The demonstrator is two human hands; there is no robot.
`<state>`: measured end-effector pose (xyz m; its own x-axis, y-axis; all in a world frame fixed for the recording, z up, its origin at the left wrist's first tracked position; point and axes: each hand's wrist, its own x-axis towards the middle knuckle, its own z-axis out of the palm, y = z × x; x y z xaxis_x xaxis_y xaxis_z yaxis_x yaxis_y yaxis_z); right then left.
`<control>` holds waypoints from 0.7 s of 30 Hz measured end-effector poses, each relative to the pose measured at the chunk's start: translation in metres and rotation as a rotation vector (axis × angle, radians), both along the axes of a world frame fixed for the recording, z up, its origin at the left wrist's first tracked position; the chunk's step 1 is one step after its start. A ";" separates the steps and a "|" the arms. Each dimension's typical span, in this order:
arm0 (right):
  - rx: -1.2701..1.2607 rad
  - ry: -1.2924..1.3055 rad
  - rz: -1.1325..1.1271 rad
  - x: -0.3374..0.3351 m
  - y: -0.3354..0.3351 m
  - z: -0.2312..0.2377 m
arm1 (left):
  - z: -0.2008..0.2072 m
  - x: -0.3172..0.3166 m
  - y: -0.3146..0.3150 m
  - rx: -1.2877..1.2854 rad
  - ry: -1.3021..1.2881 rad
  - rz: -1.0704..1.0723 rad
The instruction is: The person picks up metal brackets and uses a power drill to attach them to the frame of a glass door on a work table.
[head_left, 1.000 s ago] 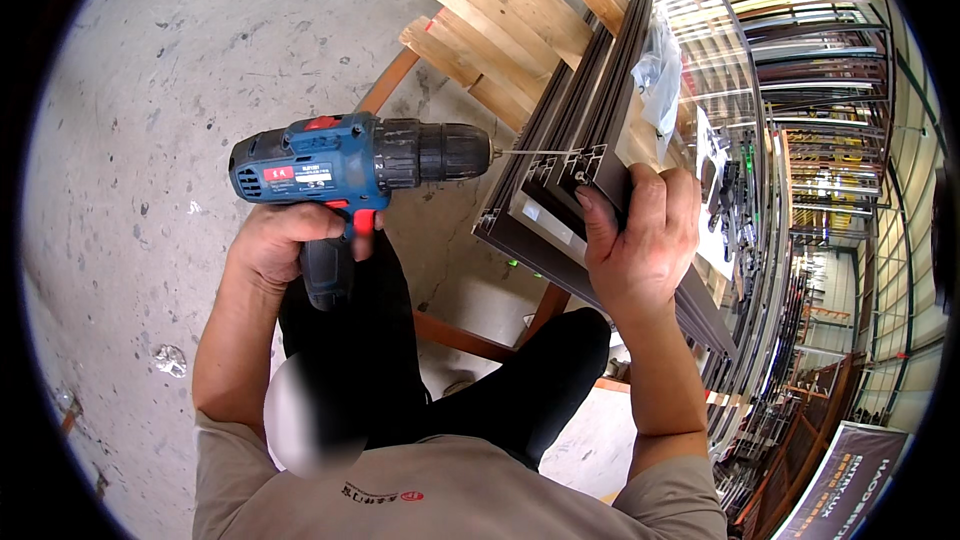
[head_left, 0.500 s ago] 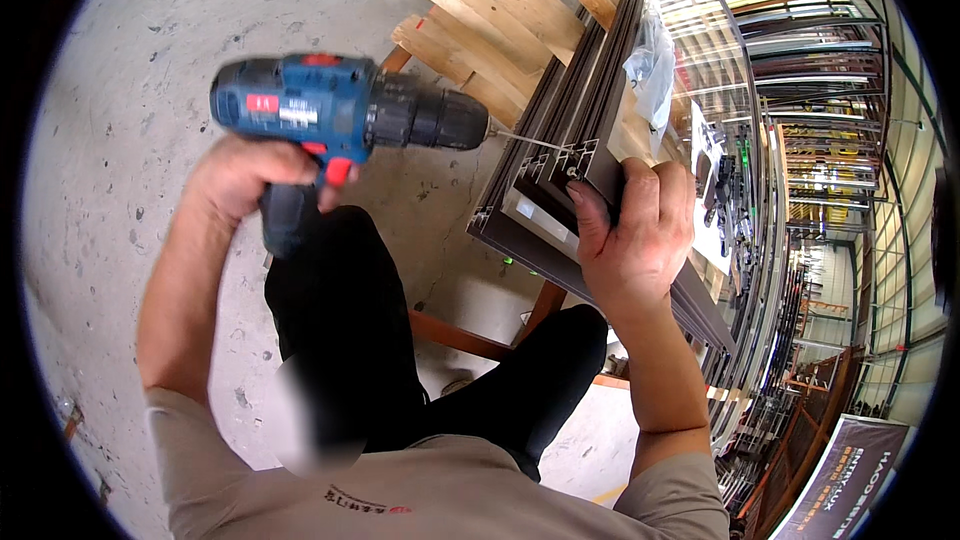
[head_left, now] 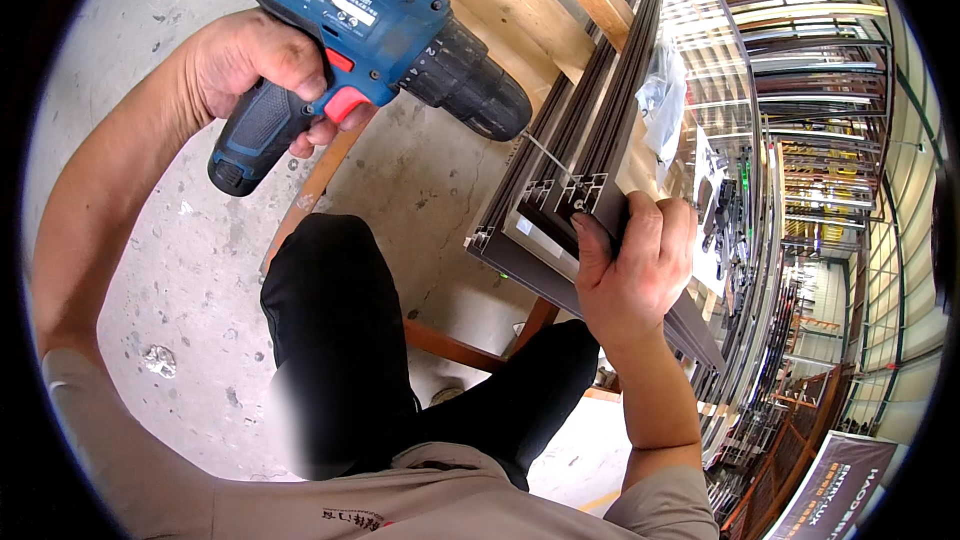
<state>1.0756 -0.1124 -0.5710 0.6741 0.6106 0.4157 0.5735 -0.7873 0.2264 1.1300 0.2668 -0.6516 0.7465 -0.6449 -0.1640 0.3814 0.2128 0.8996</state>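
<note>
My left hand (head_left: 262,60) is wrapped round the grip of a blue and black cordless drill (head_left: 375,25), its fingers by the red trigger. A long thin bit (head_left: 546,153) runs from the black chuck down and rightward to the cut end of a dark brown metal profile (head_left: 612,162). Whether the tip touches the metal is too small to tell. My right hand (head_left: 642,258) grips that profile near its end, thumb on the end face beside a small round fitting (head_left: 579,205) and fingers over the outer side.
Wooden boards (head_left: 515,0) lie beyond the drill, beneath the profiles. Clear plastic wrap (head_left: 660,100) rests at the right of them. Racks of long bars (head_left: 820,90) line the far right. A reddish-brown stand bar (head_left: 450,345) crosses below, near my knees.
The drill has risen and tipped, so its bit slants more steeply down toward the profile end. My left forearm has swung up and outward with it. My right hand keeps its hold.
</note>
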 end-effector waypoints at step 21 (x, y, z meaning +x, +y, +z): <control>-0.036 -0.009 -0.009 -0.001 -0.001 -0.002 | -0.001 0.016 -0.006 -0.001 -0.149 -0.049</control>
<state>1.0743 -0.1135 -0.5733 0.6763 0.6188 0.3997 0.5640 -0.7839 0.2594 1.1460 0.2606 -0.6527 0.7303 -0.6810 -0.0530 0.2538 0.1985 0.9467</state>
